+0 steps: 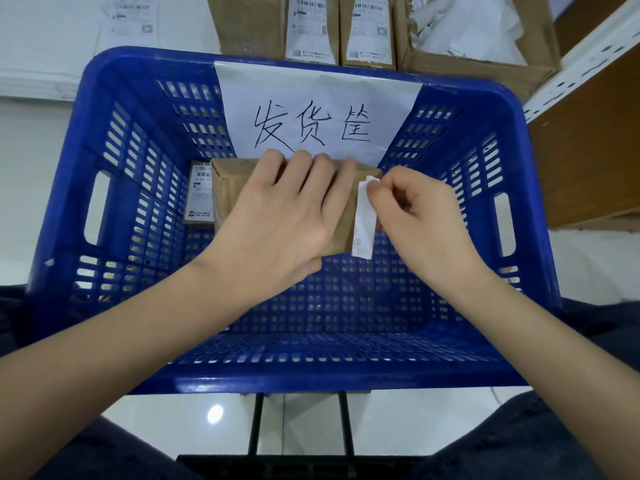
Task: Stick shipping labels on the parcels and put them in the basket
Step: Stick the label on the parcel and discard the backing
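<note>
A brown paper parcel (pixel 230 199) is held above the inside of the blue plastic basket (pixel 104 98). My left hand (pixel 280 220) lies over its top, fingers curled over the far edge and thumb under the near edge. My right hand (pixel 419 223) pinches a white shipping label (pixel 363 223) at the parcel's right edge; the label hangs partly off the parcel. A second parcel (pixel 199 194) with a label on it lies in the basket's far left corner, partly hidden behind the held one.
A white paper sign (pixel 318 109) with handwritten characters hangs on the basket's far wall. Behind the basket stand labelled brown parcels (pixel 311 26) and an open cardboard box (pixel 478 39) with white paper. A sheet of labels (pixel 131 19) lies far left. A wooden shelf (pixel 595 133) is at right.
</note>
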Action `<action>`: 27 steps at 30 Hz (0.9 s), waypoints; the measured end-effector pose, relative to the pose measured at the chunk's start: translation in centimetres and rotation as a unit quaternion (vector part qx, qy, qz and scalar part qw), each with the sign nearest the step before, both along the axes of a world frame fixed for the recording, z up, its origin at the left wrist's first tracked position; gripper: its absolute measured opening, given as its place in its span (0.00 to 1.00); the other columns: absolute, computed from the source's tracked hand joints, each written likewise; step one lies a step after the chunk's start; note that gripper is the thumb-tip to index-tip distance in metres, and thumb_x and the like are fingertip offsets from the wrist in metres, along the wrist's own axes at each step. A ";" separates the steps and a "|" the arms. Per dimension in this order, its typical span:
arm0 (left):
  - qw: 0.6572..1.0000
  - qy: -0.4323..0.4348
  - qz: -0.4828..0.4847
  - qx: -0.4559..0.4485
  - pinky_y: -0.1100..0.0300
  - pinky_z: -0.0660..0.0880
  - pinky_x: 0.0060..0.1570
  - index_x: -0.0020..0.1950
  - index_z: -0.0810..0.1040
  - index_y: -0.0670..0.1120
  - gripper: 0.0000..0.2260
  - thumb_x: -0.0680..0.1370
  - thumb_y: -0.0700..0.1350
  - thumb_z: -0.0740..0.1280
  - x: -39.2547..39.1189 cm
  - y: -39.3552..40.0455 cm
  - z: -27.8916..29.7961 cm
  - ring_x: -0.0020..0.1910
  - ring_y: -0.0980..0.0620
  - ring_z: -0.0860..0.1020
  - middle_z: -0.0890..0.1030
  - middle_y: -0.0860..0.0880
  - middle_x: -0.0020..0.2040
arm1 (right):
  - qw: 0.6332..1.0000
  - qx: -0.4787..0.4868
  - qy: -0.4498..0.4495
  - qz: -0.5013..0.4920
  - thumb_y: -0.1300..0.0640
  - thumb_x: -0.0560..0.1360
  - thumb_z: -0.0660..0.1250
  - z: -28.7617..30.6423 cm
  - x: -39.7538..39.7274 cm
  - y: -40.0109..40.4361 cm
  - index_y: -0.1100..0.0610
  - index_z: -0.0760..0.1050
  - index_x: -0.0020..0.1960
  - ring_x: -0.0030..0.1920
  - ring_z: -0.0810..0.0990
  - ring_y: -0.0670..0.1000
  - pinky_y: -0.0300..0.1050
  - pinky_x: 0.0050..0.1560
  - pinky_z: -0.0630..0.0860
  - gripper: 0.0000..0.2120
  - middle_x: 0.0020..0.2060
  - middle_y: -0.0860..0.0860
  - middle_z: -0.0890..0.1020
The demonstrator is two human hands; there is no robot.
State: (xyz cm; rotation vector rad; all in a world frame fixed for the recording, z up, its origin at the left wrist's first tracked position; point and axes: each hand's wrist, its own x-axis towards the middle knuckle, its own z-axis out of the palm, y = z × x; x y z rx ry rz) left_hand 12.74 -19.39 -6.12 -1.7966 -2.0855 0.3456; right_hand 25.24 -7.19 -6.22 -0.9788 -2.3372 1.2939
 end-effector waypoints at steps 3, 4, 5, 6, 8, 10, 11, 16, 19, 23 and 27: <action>1.000 0.003 -0.008 0.005 0.50 0.67 0.46 0.70 0.65 0.36 0.43 0.64 0.59 0.72 0.1 -0.1 0.1 0.48 0.42 0.75 0.76 0.40 0.55 | 1.000 0.017 -0.001 0.008 0.58 0.79 0.60 0.0 0.0 0.0 0.58 0.66 0.32 0.29 0.68 0.56 0.52 0.33 0.68 0.17 0.26 0.55 0.71; 1.000 0.002 -0.009 0.007 0.50 0.67 0.46 0.70 0.66 0.36 0.43 0.64 0.59 0.72 0.1 -0.1 0.1 0.48 0.42 0.75 0.76 0.40 0.55 | 1.000 0.018 0.002 0.008 0.59 0.80 0.60 0.0 0.0 -0.1 0.57 0.65 0.31 0.28 0.66 0.54 0.53 0.32 0.67 0.18 0.25 0.53 0.69; 1.000 0.001 -0.008 0.007 0.50 0.67 0.46 0.70 0.66 0.36 0.43 0.63 0.59 0.72 0.0 -0.1 0.0 0.47 0.43 0.75 0.76 0.40 0.55 | 1.000 0.018 0.005 0.008 0.59 0.80 0.60 -0.1 0.0 -0.1 0.57 0.65 0.31 0.28 0.66 0.52 0.52 0.32 0.67 0.18 0.25 0.52 0.69; 1.000 -0.001 -0.005 0.007 0.50 0.67 0.46 0.70 0.66 0.36 0.43 0.63 0.59 0.72 -0.1 0.0 0.0 0.47 0.43 0.75 0.76 0.40 0.54 | 1.000 0.017 0.007 0.009 0.58 0.80 0.61 -0.1 0.0 -0.1 0.57 0.67 0.32 0.28 0.67 0.52 0.51 0.32 0.68 0.17 0.25 0.51 0.70; 1.000 -0.004 0.004 0.008 0.50 0.66 0.46 0.70 0.66 0.37 0.43 0.62 0.59 0.71 -0.3 0.1 0.0 0.47 0.43 0.74 0.76 0.41 0.54 | 1.000 0.018 0.009 0.016 0.57 0.77 0.65 0.0 0.0 -0.1 0.56 0.70 0.34 0.29 0.71 0.47 0.42 0.33 0.70 0.13 0.27 0.48 0.73; 1.000 0.002 0.010 0.004 0.50 0.66 0.46 0.70 0.65 0.37 0.43 0.62 0.60 0.71 -0.6 0.1 0.0 0.47 0.44 0.74 0.76 0.42 0.53 | 0.999 0.028 -0.004 0.031 0.57 0.73 0.71 0.1 0.0 -0.1 0.50 0.69 0.35 0.31 0.74 0.43 0.33 0.35 0.70 0.12 0.28 0.42 0.74; 1.000 0.007 0.011 0.001 0.50 0.66 0.46 0.70 0.65 0.37 0.44 0.62 0.60 0.71 -0.6 0.1 -0.1 0.47 0.44 0.74 0.76 0.42 0.53 | 0.999 0.034 -0.013 0.039 0.57 0.72 0.72 0.0 0.0 -0.1 0.49 0.69 0.36 0.32 0.75 0.42 0.32 0.35 0.70 0.13 0.28 0.41 0.75; 1.000 0.001 0.002 0.007 0.50 0.65 0.45 0.70 0.66 0.38 0.44 0.61 0.61 0.72 -0.9 0.2 -0.3 0.45 0.44 0.74 0.77 0.42 0.52 | 0.998 -0.016 -0.046 0.039 0.56 0.73 0.72 0.1 -0.1 0.4 0.50 0.69 0.32 0.27 0.73 0.38 0.28 0.32 0.67 0.15 0.22 0.39 0.74; 1.000 -0.006 0.002 0.017 0.50 0.65 0.45 0.70 0.66 0.38 0.44 0.62 0.62 0.72 -1.1 0.3 -0.2 0.45 0.43 0.74 0.77 0.42 0.51 | 0.998 -0.025 -0.047 0.044 0.55 0.74 0.71 0.5 -0.1 0.6 0.50 0.70 0.32 0.25 0.71 0.39 0.28 0.31 0.66 0.15 0.23 0.41 0.72; 0.999 -0.040 0.002 0.032 0.49 0.64 0.45 0.70 0.67 0.37 0.43 0.62 0.60 0.73 -1.3 0.4 -0.1 0.45 0.41 0.75 0.77 0.40 0.52 | 0.997 -0.055 -0.022 0.051 0.58 0.75 0.70 0.7 -0.1 0.7 0.52 0.70 0.35 0.27 0.68 0.41 0.30 0.31 0.66 0.13 0.27 0.45 0.72; 0.995 -0.082 -0.003 0.063 0.49 0.60 0.44 0.69 0.68 0.37 0.41 0.63 0.59 0.72 -1.8 0.5 0.3 0.45 0.40 0.75 0.77 0.38 0.52 | 0.995 -0.081 0.026 0.045 0.60 0.75 0.70 1.2 -0.1 1.1 0.53 0.71 0.35 0.31 0.70 0.46 0.33 0.33 0.68 0.12 0.29 0.50 0.74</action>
